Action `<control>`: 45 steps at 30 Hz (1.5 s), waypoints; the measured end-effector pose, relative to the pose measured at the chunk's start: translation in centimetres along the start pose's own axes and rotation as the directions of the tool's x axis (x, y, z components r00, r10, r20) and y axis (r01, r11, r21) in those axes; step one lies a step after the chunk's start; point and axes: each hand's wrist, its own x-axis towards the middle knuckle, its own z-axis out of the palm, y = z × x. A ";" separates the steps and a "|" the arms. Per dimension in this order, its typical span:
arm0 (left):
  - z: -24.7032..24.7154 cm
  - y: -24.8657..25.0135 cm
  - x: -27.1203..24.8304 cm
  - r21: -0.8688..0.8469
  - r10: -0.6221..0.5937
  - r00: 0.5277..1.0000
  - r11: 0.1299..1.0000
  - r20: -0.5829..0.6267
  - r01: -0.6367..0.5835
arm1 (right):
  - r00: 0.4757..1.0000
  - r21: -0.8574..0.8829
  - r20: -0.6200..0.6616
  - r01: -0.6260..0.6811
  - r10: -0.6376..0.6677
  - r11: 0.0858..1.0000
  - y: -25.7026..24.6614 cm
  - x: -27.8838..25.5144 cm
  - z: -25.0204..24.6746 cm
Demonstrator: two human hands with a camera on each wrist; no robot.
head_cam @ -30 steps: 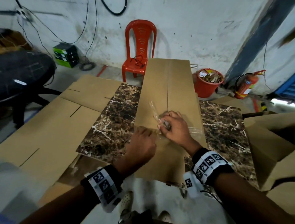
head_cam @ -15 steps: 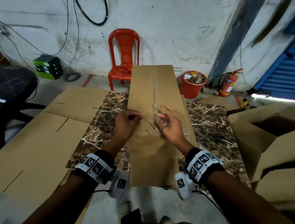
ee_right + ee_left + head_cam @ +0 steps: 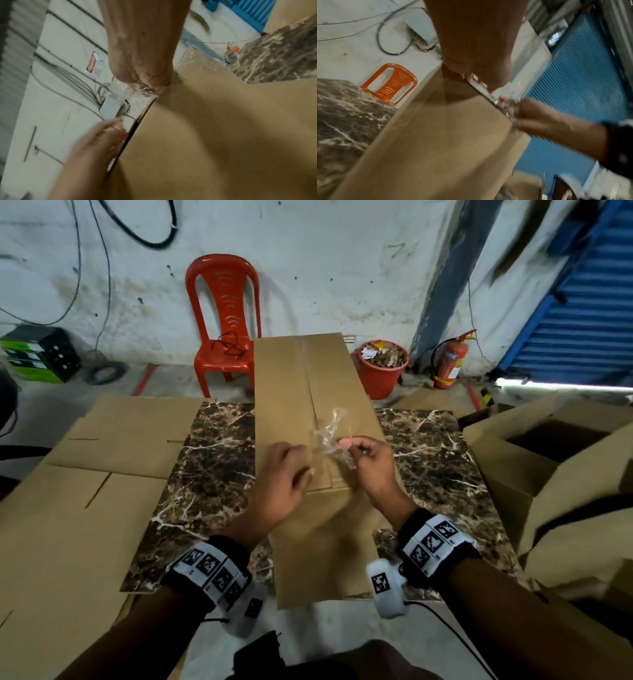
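Observation:
A long flattened cardboard box (image 3: 294, 378) lies across the dark marble table (image 3: 212, 460), its near end bent upward. My right hand (image 3: 356, 451) pinches a crumpled strip of clear tape (image 3: 329, 433) just above the box's centre seam. The strip sticks up from my fingers, and in the right wrist view the tape (image 3: 120, 88) bunches at the fingertips of my right hand (image 3: 145, 86). My left hand (image 3: 291, 467) sits beside it on the box with fingers curled. In the left wrist view my left hand (image 3: 476, 79) hooks its fingers over a cardboard edge.
Flat cardboard sheets (image 3: 85, 491) cover the left side. Open cardboard boxes (image 3: 548, 467) stand at the right. Behind the table are a red plastic chair (image 3: 224, 316), a red bucket (image 3: 383, 368) of scraps, a fire extinguisher (image 3: 448, 364) and a blue shutter (image 3: 582, 320).
My left hand let go of the tape and dropped onto the cardboard edge. My right hand raised the tape strip off the seam. The near end of the box has lifted.

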 end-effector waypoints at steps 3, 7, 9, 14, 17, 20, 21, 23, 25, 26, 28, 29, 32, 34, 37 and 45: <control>0.9 -0.9 -0.3 0.222 0.084 0.980 0.967 0.178 -0.123 | 0.987 0.255 -0.098 -0.099 0.128 0.962 -0.6 0.6 -1.1; 0.6 -1.3 0.2 0.203 0.137 0.965 0.962 0.223 -0.183 | 0.959 0.124 -0.244 -0.113 0.141 0.986 -0.2 2.6 -3.3; 0.6 -1.2 0.3 0.191 0.158 0.961 0.960 0.229 -0.204 | 0.967 -0.127 -0.249 -0.082 0.049 0.989 -0.2 3.3 -4.4; 0.5 0.2 1.5 0.098 0.178 0.967 0.975 0.184 -0.198 | 0.998 -0.654 -0.039 0.010 -0.048 0.757 -0.8 2.0 -6.8; 0.6 2.6 3.9 0.012 0.266 0.938 0.961 0.222 -0.275 | 0.999 -0.502 0.039 0.031 -0.013 0.864 -0.3 0.2 -7.8; 1.5 4.4 6.6 -0.025 0.356 0.843 0.925 0.402 -0.378 | 0.993 -0.501 0.108 0.090 -0.040 0.861 0.4 -1.1 -9.1; 1.9 4.7 7.2 -0.021 0.368 0.820 0.916 0.437 -0.400 | 0.989 -0.554 0.142 0.123 -0.051 0.824 0.8 -1.5 -9.3; 2.7 4.8 8.1 -0.006 0.339 0.828 0.926 0.446 -0.376 | 0.985 -0.651 0.156 0.158 -0.073 0.742 0.9 -2.3 -9.4; 3.2 4.8 8.5 0.008 0.309 0.875 0.942 0.372 -0.336 | 0.975 -0.718 0.160 0.224 -0.157 0.659 1.1 -3.0 -9.1; 3.3 4.8 8.4 0.005 0.309 0.895 0.945 0.323 -0.328 | 0.969 -0.757 0.160 0.243 -0.189 0.606 1.2 -3.2 -8.8; 3.6 4.9 7.9 -0.038 0.309 0.925 0.950 0.222 -0.309 | 0.957 -0.812 0.169 0.270 -0.235 0.517 1.3 -3.2 -8.5; 3.7 4.9 7.6 -0.077 0.298 0.939 0.954 0.170 -0.288 | 0.948 -0.810 0.184 0.295 -0.258 0.506 1.3 -3.0 -8.4; 4.3 4.7 6.5 -0.274 0.190 0.975 0.949 0.113 -0.154 | 0.909 -0.686 0.259 0.410 -0.325 0.601 1.6 -2.8 -8.0; 4.7 4.7 5.1 -0.310 0.163 0.983 0.942 0.090 -0.127 | 0.921 -0.568 0.239 0.391 -0.309 0.724 1.9 -2.6 -8.1; 4.9 5.2 3.0 -0.134 0.214 0.975 0.970 0.058 -0.205 | 0.992 -0.262 0.097 0.102 -0.079 0.960 0.9 -2.4 -8.7; 4.8 4.5 3.3 -0.066 0.240 0.966 0.970 0.101 -0.234 | 0.979 -0.159 -0.025 -0.204 0.202 0.966 0.5 -0.3 -10.9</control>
